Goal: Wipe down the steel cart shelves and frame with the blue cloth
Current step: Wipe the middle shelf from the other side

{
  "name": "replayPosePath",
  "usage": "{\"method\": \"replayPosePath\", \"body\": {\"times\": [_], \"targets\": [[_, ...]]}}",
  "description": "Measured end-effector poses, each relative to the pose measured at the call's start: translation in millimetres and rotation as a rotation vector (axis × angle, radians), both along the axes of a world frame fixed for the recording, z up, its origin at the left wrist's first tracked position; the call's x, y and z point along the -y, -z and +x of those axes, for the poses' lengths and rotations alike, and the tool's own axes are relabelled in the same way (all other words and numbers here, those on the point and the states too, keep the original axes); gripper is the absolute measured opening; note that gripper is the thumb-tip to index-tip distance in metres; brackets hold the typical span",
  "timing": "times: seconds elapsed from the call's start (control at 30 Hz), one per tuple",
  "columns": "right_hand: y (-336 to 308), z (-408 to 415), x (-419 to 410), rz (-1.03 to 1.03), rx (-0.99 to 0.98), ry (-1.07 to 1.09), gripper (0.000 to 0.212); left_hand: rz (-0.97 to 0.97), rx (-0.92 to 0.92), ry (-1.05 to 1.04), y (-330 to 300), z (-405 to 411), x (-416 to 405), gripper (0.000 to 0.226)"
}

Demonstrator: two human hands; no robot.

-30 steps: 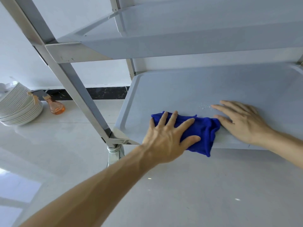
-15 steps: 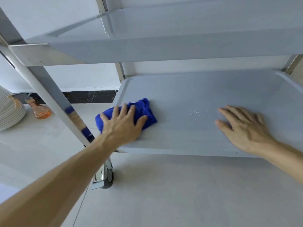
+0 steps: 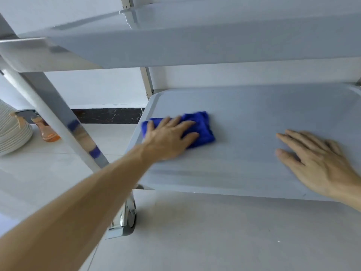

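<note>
Head view: the left hand [image 3: 168, 137] lies flat on the blue cloth [image 3: 201, 127], fingers straight and slightly spread, pressing it down on the lower shelf [image 3: 244, 157] of the steel cart, near the shelf's left edge; the cloth is bunched, its right part sticking out from under the fingers, and this area is a little blurred; the right hand [image 3: 320, 165] rests palm-down on the same shelf toward its right side, well apart from the cloth, fingers straight and close together, holding nothing; the upper shelf [image 3: 195, 40] runs across the top of the view above both hands; a slanted frame post [image 3: 64, 122] stands to the left, its polished face showing a blue reflection; below the shelf's near-left corner a caster wheel [image 3: 127, 218] rests on the pale tiled floor [image 3: 214, 231]; further left on the floor sit 1 orange spray bottle [image 3: 46, 129] and, just beside it, a stack of white plates [image 3: 11, 133], cut off by the frame edge.
</note>
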State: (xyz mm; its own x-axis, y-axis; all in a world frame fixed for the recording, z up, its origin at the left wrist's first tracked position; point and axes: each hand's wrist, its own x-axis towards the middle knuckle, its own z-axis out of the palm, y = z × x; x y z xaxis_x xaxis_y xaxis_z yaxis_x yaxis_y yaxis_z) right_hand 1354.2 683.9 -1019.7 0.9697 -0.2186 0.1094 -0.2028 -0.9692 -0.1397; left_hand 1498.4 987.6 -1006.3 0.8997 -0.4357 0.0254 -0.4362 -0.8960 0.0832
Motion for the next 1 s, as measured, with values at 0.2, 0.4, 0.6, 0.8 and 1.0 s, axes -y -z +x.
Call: {"method": "replayPosePath", "body": {"times": [0.2,0.4,0.6,0.8,1.0], "targets": [[5.7,2.4,-3.9,-0.057,0.058,-0.016,0.079,-0.036,-0.087,-0.429,7.0,57.3,-33.4,0.068],[6.4,3.6,-1.4,-0.054,0.036,-0.001,0.08,-0.023,0.037,-0.09,10.6,37.9,69.7,0.064],[6.5,3.0,3.3,-0.035,-0.004,0.006,0.079,-0.046,-0.011,0.281,16.9,-8.4,128.7,0.061],[8.5,1.4,2.6,-0.082,0.05,-0.038,0.083,-0.069,-0.023,0.101,11.3,53.8,67.5,0.062],[9.6,1.4,-0.3,-0.14,0.065,-0.07,0.081,-0.022,0.02,-0.307,14.6,124.0,5.4,0.067]]}}
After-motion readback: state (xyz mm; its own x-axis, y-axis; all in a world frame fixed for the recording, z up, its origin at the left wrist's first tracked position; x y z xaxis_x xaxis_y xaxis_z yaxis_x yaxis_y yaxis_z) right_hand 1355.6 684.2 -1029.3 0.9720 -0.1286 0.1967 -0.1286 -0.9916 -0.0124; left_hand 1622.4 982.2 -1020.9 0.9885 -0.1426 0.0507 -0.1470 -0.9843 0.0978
